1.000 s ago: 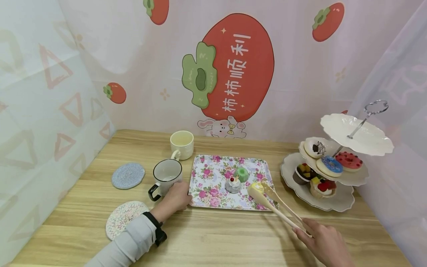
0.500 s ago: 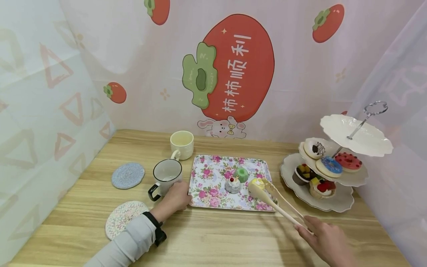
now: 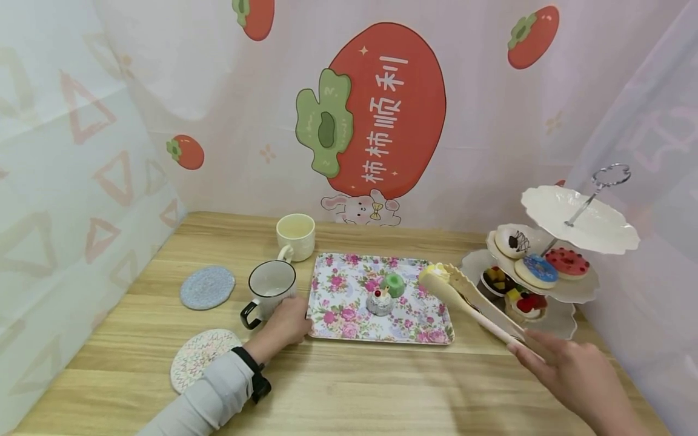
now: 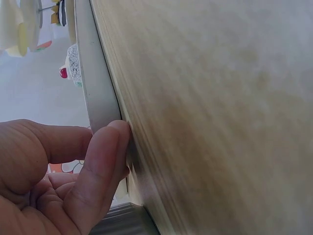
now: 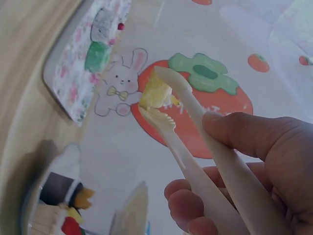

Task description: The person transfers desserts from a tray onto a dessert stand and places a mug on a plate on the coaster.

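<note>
My right hand (image 3: 572, 369) holds a pair of cream-coloured tongs (image 5: 195, 132), thumb on one arm and fingers round the other. Between the tong tips is a small yellow cake (image 5: 156, 91), raised above the right end of the floral tray (image 3: 338, 315). On that tray sit a grey speckled cake with a cherry (image 3: 380, 301) and a green cake (image 3: 394, 284). My left hand (image 3: 287, 322) pinches the tray's left front corner between thumb and fingers, as the left wrist view shows. A white mug with black rim (image 3: 272, 281) stands right beside that hand.
At the right a three-tier stand (image 3: 583, 221) bears donuts and tarts. A cream mug (image 3: 296, 236) is behind the black-rimmed one. Two round coasters, a blue one (image 3: 207, 287) and a patterned one (image 3: 199, 357), lie at the left. A printed cloth hangs behind the table.
The yellow cake has been lifted off the tray in the tongs. My right hand has moved up and to the right. My left hand stays at the tray's corner.
</note>
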Available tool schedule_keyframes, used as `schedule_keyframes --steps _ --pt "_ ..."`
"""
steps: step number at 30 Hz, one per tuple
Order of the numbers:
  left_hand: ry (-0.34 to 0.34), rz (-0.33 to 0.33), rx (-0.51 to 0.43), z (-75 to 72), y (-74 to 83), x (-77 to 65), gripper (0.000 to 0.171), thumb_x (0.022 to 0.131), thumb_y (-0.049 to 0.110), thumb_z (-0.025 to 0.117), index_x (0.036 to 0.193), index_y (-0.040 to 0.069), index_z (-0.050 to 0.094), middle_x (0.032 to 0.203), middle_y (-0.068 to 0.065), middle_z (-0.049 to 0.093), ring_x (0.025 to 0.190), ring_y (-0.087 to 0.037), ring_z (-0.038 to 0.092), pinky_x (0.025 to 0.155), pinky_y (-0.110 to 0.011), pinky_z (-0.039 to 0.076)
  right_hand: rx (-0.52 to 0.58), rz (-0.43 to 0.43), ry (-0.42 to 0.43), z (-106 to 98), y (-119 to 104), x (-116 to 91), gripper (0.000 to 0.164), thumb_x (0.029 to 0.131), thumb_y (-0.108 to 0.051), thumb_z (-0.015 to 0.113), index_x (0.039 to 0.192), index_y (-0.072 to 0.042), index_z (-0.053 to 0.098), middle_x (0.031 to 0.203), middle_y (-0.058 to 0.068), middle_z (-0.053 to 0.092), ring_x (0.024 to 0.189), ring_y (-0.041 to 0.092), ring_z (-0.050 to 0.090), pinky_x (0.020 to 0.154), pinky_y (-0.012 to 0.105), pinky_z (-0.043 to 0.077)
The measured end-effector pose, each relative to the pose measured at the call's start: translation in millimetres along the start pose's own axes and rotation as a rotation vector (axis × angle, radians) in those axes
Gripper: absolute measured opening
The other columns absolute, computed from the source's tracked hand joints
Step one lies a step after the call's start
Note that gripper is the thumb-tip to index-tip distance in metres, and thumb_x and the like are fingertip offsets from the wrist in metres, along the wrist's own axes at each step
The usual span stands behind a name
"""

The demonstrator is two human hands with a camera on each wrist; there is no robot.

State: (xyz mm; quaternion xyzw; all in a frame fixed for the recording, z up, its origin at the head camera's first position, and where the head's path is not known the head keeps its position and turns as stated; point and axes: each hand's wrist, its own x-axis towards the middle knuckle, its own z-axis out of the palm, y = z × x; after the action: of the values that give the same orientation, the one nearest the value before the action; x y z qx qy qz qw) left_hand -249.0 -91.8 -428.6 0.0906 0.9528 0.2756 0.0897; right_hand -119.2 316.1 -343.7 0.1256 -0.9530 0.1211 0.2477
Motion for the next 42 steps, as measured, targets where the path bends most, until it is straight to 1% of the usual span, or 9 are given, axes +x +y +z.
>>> schedule_keyframes --steps 6,12,20,25,26,32,33,39,42 --pt "0.000 -0.002 -0.008 0.6 -0.5 -0.4 0.019 0.081 -0.001 0.058 0.065 0.006 0.051 0.054 -0.004 0.052 0.040 -0.012 0.052 0.039 -0.024 0.042 0.009 -0.019 0.016 -20 10 12 0.035 0.073 -0.027 0.077 0.090 0.002 0.070 0.074 0.018 0.067 0.057 0.037 0.061 0.047 0.048 0.046" --pt "0.005 0.002 -0.009 0.7 -0.6 -0.6 0.020 0.081 -0.001 0.058 0.063 0.006 0.052 0.053 -0.003 0.052 0.040 -0.012 0.051 0.039 -0.024 0.042 -0.062 -0.055 0.095 -45 18 24 0.039 0.075 -0.033 0.075 0.087 0.004 0.070 0.075 0.024 0.065 0.045 0.022 0.052 0.037 0.034 0.037" --pt "0.001 0.001 -0.015 0.7 0.0 0.2 0.019 0.081 -0.001 0.058 0.064 0.005 0.053 0.053 -0.003 0.052 0.040 -0.011 0.052 0.039 -0.024 0.042 -0.075 0.067 0.187 -68 28 34 0.052 0.081 -0.038 0.070 0.092 0.013 0.066 0.051 0.015 0.053 0.039 0.006 0.030 0.034 0.024 0.022" --pt "0.005 -0.001 -0.010 0.1 -0.1 0.3 0.019 0.082 0.000 0.058 0.064 0.005 0.053 0.054 -0.004 0.052 0.040 -0.011 0.052 0.040 -0.024 0.042 0.128 0.105 0.232 -77 38 43 0.032 0.080 -0.009 0.072 0.094 0.019 0.062 0.050 -0.008 0.054 0.036 -0.006 0.038 0.030 0.017 0.027" --pt "0.006 0.000 -0.009 0.0 -0.3 0.3 0.019 0.082 0.000 0.058 0.064 0.005 0.053 0.054 -0.004 0.052 0.040 -0.011 0.052 0.040 -0.024 0.042 0.170 0.120 0.234 -79 41 44 0.022 0.080 -0.006 0.071 0.094 0.011 0.067 0.049 -0.014 0.051 0.036 -0.006 0.040 0.030 0.016 0.029" --pt "0.003 0.006 -0.016 0.8 -1.2 0.8 0.021 0.082 -0.001 0.058 0.063 0.005 0.052 0.055 -0.004 0.052 0.041 -0.011 0.052 0.040 -0.024 0.042 0.198 0.250 0.242 -88 57 50 0.027 0.083 -0.005 0.067 0.097 0.018 0.062 0.058 -0.039 0.042 0.037 -0.007 0.043 0.032 0.012 0.034" --pt "0.003 0.005 -0.017 0.9 -1.4 0.9 0.020 0.081 -0.001 0.058 0.063 0.005 0.052 0.055 -0.004 0.052 0.041 -0.011 0.052 0.040 -0.024 0.042 0.180 0.269 0.236 -90 59 51 0.037 0.084 -0.007 0.066 0.096 0.027 0.055 0.061 -0.043 0.040 0.038 -0.009 0.042 0.032 0.012 0.035" --pt "0.008 0.004 -0.017 0.9 -2.0 0.5 0.021 0.081 -0.002 0.057 0.062 0.005 0.052 0.054 -0.004 0.052 0.040 -0.011 0.051 0.039 -0.024 0.042 0.219 0.377 0.192 -93 73 56 0.046 0.088 -0.011 0.061 0.102 0.031 0.047 0.064 -0.046 0.036 0.045 -0.015 0.042 0.034 0.012 0.037" --pt "-0.001 -0.005 -0.023 0.8 -1.7 0.6 0.020 0.081 -0.002 0.057 0.063 0.004 0.052 0.056 -0.005 0.052 0.040 -0.011 0.051 0.039 -0.023 0.041 0.224 0.362 0.198 -93 77 59 0.045 0.088 -0.011 0.060 0.101 0.030 0.048 0.063 -0.045 0.037 0.044 -0.014 0.042 0.034 0.011 0.037"
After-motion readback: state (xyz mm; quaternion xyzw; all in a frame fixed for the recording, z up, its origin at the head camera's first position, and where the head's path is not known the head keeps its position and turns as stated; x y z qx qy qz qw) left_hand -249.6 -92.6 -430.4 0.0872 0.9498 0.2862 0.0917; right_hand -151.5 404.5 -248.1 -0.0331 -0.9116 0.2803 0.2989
